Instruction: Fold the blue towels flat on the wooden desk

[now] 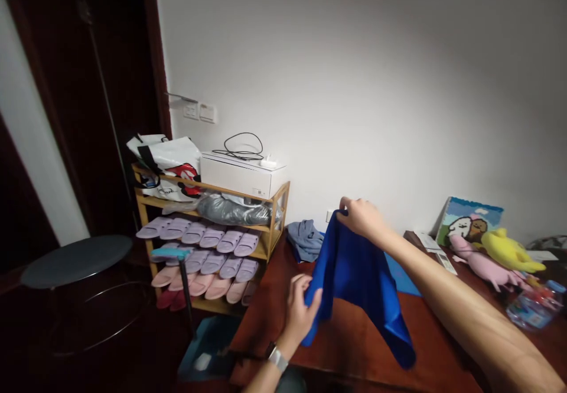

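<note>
Head view: blue cloth (354, 275) held up over near edge of dark wooden table (354, 334), hanging in loose folds. Judged soft, light and limp, not fragile; likely to sag and slide wherever unsupported, so best taken at corners or along a hem. Right hand (363, 216) raised farther off, fingers closed in a pinch on cloth's top corner, forearm stretched out from lower right. Left hand (300, 310) lower and nearer, fingers curled around cloth's left edge, watch on wrist. Grey-blue garment (305, 239) bunched on table's far left. Plush toys (496, 257) far right. Shoe rack (212, 245) with slippers to left, against wall.
</note>
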The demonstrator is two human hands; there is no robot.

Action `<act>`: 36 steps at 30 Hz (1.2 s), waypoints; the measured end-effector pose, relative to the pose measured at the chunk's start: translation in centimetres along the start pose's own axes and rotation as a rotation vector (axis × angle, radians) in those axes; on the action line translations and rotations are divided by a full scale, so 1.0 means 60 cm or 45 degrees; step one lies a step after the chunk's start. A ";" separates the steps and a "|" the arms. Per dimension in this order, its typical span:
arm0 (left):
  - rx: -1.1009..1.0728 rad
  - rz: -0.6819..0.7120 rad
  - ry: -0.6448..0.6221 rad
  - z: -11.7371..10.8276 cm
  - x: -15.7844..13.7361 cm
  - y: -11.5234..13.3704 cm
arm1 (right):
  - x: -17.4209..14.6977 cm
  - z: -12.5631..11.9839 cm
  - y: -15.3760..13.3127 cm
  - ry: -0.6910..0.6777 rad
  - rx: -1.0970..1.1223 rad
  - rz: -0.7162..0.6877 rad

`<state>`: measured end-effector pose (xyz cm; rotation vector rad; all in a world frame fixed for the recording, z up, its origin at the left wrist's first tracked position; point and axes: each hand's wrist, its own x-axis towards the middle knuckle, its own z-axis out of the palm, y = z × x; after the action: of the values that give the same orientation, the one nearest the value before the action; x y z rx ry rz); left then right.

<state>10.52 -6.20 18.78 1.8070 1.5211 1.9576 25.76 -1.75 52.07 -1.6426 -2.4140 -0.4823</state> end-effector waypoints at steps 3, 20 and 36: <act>-0.054 0.096 -0.185 0.028 0.030 0.097 | -0.048 -0.014 -0.009 -0.036 -0.039 -0.112; 0.313 -0.123 -0.549 -0.103 0.142 0.074 | -0.188 -0.007 0.200 -0.332 0.273 -0.054; 0.167 -0.088 -1.212 -0.249 0.166 0.089 | -0.370 0.184 0.320 0.168 0.960 0.338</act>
<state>-1.44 -11.41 32.24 2.1840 1.3169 0.7192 52.17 -10.55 37.70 -1.4675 -1.8794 0.3222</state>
